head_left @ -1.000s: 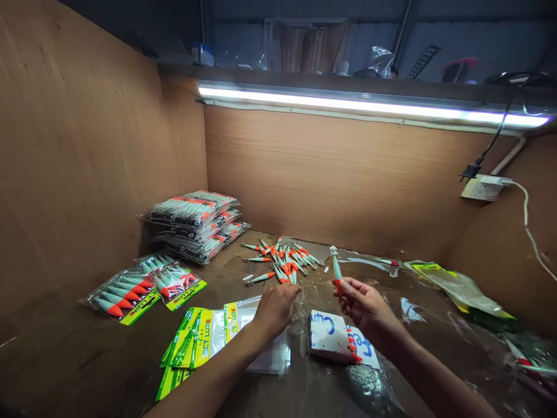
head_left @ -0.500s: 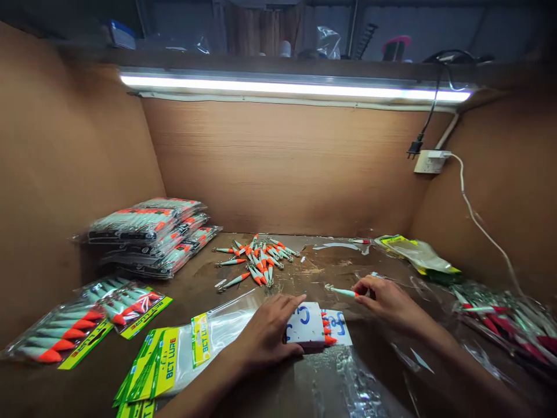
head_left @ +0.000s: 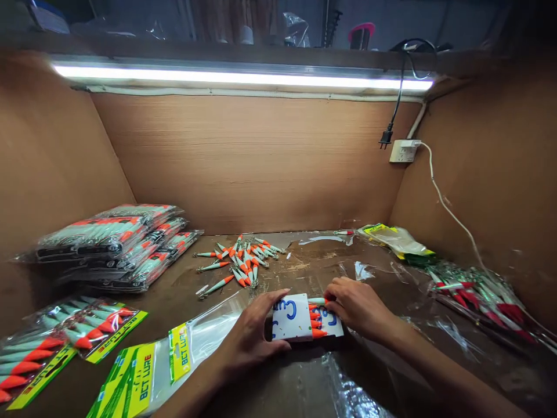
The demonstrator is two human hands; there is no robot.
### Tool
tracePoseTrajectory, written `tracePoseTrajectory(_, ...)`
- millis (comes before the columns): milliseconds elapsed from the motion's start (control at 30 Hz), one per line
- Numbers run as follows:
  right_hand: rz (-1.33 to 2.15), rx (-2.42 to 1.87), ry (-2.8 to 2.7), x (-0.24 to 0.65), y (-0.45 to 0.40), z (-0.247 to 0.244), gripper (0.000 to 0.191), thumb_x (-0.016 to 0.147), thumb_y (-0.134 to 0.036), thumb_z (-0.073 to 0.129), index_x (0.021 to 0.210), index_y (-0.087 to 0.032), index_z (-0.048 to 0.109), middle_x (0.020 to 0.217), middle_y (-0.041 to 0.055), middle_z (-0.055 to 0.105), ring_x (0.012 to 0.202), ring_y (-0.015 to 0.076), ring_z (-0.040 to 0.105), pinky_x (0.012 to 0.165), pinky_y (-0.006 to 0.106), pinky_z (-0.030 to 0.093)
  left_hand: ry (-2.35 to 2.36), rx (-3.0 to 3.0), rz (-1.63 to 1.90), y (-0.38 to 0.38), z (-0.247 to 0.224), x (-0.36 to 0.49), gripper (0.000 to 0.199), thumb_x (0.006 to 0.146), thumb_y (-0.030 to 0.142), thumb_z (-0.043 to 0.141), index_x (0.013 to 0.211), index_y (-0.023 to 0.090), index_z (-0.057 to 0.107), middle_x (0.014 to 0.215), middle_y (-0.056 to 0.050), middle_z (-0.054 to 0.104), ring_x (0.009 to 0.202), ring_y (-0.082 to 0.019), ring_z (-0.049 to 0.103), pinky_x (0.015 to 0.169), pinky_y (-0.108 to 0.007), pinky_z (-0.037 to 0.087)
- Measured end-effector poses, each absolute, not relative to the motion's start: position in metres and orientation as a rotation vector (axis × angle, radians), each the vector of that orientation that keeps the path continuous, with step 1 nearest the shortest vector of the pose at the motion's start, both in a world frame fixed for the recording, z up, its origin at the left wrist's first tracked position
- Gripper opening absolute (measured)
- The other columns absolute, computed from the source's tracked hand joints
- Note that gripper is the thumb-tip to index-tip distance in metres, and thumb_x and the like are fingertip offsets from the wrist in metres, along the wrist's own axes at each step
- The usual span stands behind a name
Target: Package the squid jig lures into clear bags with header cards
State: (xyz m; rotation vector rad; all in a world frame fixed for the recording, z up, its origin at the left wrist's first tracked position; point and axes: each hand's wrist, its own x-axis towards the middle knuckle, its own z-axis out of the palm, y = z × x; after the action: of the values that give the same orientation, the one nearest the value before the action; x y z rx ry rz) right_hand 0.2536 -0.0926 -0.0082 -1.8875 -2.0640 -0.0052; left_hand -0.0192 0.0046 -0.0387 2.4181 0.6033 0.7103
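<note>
My left hand (head_left: 256,328) grips the left side of a small white box (head_left: 290,316) with blue handwriting, thumb at the front edge and fingers at the back. Orange tips of several fishing lures (head_left: 319,333) stick out of its open right end, over a white flap with blue marks. My right hand (head_left: 354,302) pinches the orange end of another lure (head_left: 317,301), its pale body lying at the box's back right edge. Beyond the box lies a loose pile of pale green and orange lures (head_left: 246,261).
Yellow-headed plastic bags (head_left: 143,377) lie at front left, beside filled lure packs (head_left: 96,325). Behind them rises a stack of bagged lures (head_left: 117,244). Red and white lures (head_left: 483,296) and more bags (head_left: 395,241) lie right. A black plug (head_left: 385,138) hangs near a socket (head_left: 404,151).
My right hand has brought its lure left to the open end of the box. The left hand stays on the box. The view has swung to the right.
</note>
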Motion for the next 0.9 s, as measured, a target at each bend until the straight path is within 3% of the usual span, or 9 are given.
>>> tracePoseTrajectory(200, -0.053, -1.764, -2.144, 0.235, -0.082, -0.021, 0.007, 0.089, -0.026, 0.063, 0.091, -0.023, 0.069, 0.093, 0.0039, 0.069, 0.089, 0.0205, 0.059, 0.076, 0.029, 0.037, 0.505, 2.458, 0.577, 0.0, -0.038, -0.016, 0.08, 0.063, 0.036, 0.086, 0.136, 0.031, 0.053, 0.136, -0.008, 0.056, 0.122, -0.029, 0.054, 0.105, -0.041, 0.044)
tracePoseTrajectory(300, 0.157, -1.694, -2.148, 0.239, -0.077, -0.027, 0.008, 0.087, -0.023, 0.064, 0.09, -0.023, 0.072, 0.09, 0.0031, 0.07, 0.086, 0.0191, 0.06, 0.075, 0.027, 0.038, 0.528, 2.523, 0.476, -0.001, -0.04, -0.017, 0.072, 0.066, 0.04, 0.084, 0.133, 0.034, 0.057, 0.141, -0.009, 0.052, 0.126, -0.03, 0.052, 0.106, -0.044, 0.043)
tracePoseTrajectory(433, 0.456, -1.628, -2.108, 0.255, -0.076, -0.029, 0.018, 0.086, -0.022, 0.061, 0.098, -0.025, 0.076, 0.091, 0.0022, 0.072, 0.082, 0.0177, 0.063, 0.072, 0.025, 0.041, 0.535, 2.579, 0.379, 0.0, -0.043, -0.02, 0.072, 0.071, 0.044, 0.081, 0.137, 0.039, 0.054, 0.147, -0.009, 0.047, 0.131, -0.031, 0.048, 0.109, -0.047, 0.04)
tracePoseTrajectory(733, 0.33, -1.554, -2.028, 0.249, -0.068, -0.044, 0.014, 0.087, -0.02, 0.061, 0.085, -0.022, 0.075, 0.086, 0.0034, 0.07, 0.087, 0.0184, 0.062, 0.078, 0.028, 0.043, 0.533, 2.579, 0.376, -0.001, -0.046, -0.021, 0.074, 0.072, 0.049, 0.079, 0.14, 0.039, 0.051, 0.149, -0.009, 0.044, 0.132, -0.032, 0.047, 0.11, -0.048, 0.039)
tracePoseTrajectory(833, 0.247, -1.559, -1.919, 0.245, -0.071, -0.04, 0.021, 0.092, -0.026, 0.057, 0.105, -0.022, 0.072, 0.1, 0.0069, 0.07, 0.096, 0.021, 0.061, 0.086, 0.033, 0.045, 0.515, 2.587, 0.381, -0.003, -0.042, -0.02, 0.078, 0.071, 0.051, 0.08, 0.142, 0.038, 0.049, 0.15, -0.009, 0.042, 0.132, -0.032, 0.047, 0.109, -0.046, 0.04)
tracePoseTrajectory(900, 0.261, -1.486, -1.953, 0.238, -0.077, -0.035, 0.047, 0.09, -0.036, 0.061, 0.134, -0.022, 0.056, 0.125, 0.0103, 0.063, 0.113, 0.0239, 0.056, 0.098, 0.037, 0.043, 0.521, 2.591, 0.431, 0.003, -0.033, -0.024, 0.074, 0.074, 0.051, 0.077, 0.141, 0.035, 0.05, 0.146, -0.009, 0.047, 0.128, -0.029, 0.05, 0.107, -0.042, 0.041)
